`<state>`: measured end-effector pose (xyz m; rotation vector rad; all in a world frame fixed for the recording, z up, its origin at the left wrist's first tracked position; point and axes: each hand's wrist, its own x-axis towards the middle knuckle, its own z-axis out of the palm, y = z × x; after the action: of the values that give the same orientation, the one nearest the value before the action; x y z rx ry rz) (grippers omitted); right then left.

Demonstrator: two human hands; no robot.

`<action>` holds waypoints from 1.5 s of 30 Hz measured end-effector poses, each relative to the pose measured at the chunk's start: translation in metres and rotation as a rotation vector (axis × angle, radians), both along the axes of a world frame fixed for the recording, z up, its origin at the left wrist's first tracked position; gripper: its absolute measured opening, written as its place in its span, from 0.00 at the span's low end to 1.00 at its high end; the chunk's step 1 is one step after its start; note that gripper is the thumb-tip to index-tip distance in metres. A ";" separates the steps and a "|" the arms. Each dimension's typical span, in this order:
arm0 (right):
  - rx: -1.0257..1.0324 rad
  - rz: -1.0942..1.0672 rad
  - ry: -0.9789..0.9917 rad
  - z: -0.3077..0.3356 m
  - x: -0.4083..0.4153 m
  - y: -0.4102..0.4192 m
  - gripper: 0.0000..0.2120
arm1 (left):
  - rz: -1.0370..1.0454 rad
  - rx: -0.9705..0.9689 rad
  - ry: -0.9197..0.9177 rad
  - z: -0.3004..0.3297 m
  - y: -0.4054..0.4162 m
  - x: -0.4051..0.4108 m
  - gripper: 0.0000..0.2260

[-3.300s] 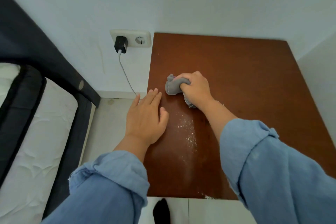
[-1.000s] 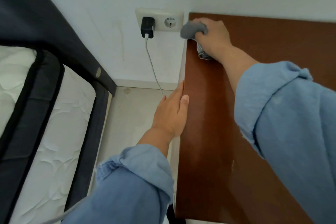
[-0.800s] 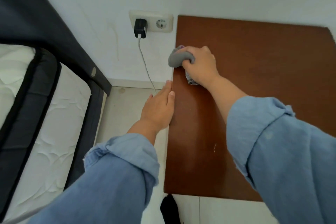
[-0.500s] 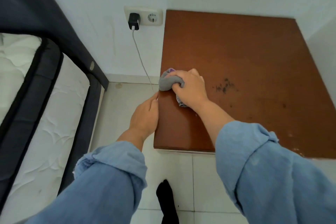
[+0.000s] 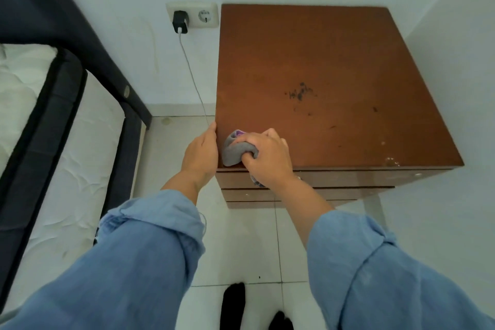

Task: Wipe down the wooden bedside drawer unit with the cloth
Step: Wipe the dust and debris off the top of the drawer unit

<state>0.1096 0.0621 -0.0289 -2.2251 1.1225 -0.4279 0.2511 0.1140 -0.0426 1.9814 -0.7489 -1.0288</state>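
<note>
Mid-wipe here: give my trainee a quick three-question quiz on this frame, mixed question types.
1. True or false: the right hand grips the grey cloth at the front left corner of the drawer unit.
2. The left hand rests against: A) the unit's left edge, B) the charger, C) the mattress.
3. Fill in: dark specks lie near the ____ of the top.

Key: 1 true; 2 A; 3 middle.

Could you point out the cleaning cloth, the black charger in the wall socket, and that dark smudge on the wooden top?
cloth (image 5: 233, 153): head view, on the grey bunched part left of the fingers.
charger (image 5: 179, 21): head view, on its black body.
dark smudge (image 5: 300, 93): head view, on the densest specks.
</note>
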 end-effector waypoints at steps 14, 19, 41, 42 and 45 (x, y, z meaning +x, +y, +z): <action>0.429 -0.410 -0.344 0.024 -0.108 -0.011 0.15 | -0.142 0.103 -0.257 0.005 0.003 -0.023 0.24; 0.308 -0.712 -0.452 0.034 -0.182 -0.054 0.13 | -0.139 0.116 -0.314 -0.009 -0.001 -0.022 0.40; -0.016 -0.994 -0.132 -0.014 -0.250 -0.108 0.20 | 0.018 0.040 -0.326 -0.020 -0.004 -0.036 0.24; -0.020 -0.981 -0.112 -0.014 -0.244 -0.104 0.19 | 0.017 0.059 -0.326 -0.021 -0.004 -0.035 0.26; -0.041 -0.956 -0.057 -0.017 -0.225 -0.095 0.18 | 0.033 0.066 -0.276 -0.028 -0.007 -0.030 0.29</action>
<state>-0.1150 -0.0327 -0.0458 -1.5505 2.1094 -0.8804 0.2214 0.1070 -0.0708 2.2132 -0.8346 -0.7781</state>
